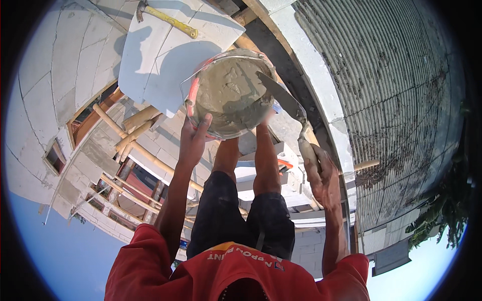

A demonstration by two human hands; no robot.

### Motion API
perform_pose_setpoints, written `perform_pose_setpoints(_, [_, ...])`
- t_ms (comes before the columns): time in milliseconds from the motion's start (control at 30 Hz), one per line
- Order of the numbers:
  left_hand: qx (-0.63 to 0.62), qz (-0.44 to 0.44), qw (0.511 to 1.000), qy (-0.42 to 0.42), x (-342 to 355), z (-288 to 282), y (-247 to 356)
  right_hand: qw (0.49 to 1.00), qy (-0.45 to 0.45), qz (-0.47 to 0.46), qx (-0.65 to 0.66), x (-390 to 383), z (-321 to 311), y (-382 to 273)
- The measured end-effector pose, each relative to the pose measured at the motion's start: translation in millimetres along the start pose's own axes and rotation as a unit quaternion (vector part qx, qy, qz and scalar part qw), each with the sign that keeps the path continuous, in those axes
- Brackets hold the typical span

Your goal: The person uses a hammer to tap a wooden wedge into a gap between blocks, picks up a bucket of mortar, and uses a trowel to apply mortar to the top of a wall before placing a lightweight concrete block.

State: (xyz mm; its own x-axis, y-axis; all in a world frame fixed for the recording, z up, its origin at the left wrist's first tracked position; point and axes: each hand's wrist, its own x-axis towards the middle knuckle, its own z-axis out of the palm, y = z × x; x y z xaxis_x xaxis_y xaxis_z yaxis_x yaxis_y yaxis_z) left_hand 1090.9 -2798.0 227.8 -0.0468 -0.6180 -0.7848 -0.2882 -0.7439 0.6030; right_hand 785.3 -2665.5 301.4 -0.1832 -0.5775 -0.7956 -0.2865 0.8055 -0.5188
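A red bucket with a thin wire handle holds wet grey mortar. My left hand grips its near left rim, thumb on top and fingers hidden beneath the side. In my right hand is a pointing trowel, its handle wrapped by my fingers. The trowel's grey-smeared blade points up and left, its tip over the bucket's right rim. Whether the blade touches the mortar I cannot tell.
A hammer with a yellow handle lies on pale panels at the upper left. Bamboo poles cross below on the left. A white wall edge and corrugated roofing run along the right. An orange-handled tool lies by my leg.
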Motion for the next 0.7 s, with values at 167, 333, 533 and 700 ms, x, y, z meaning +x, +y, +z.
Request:
perform_pose_setpoints(167, [0.023, 0.034, 0.998, -0.043, -0.8, 42.5, -7.7, 0.981, 0.058, -0.051, -0.176, 43.7, 84.9, 32.4])
perform_pose_setpoints(333, [0.010, -0.060, 0.996, -0.065, 3.6, 54.5, -8.8, 0.988, 0.135, -0.070, 0.019, 8.9, 76.3, 44.3])
perform_pose_setpoints(533, [0.033, 0.005, 0.989, -0.144, 18.8, 44.0, -38.0, 0.834, -0.035, 0.145, 0.531, -24.9, 66.3, 70.5])
perform_pose_setpoints(700, [0.046, -0.060, 0.995, -0.070, 22.9, 44.6, -24.0, 0.792, 0.079, 0.112, 0.595, -22.4, 39.4, 94.3])
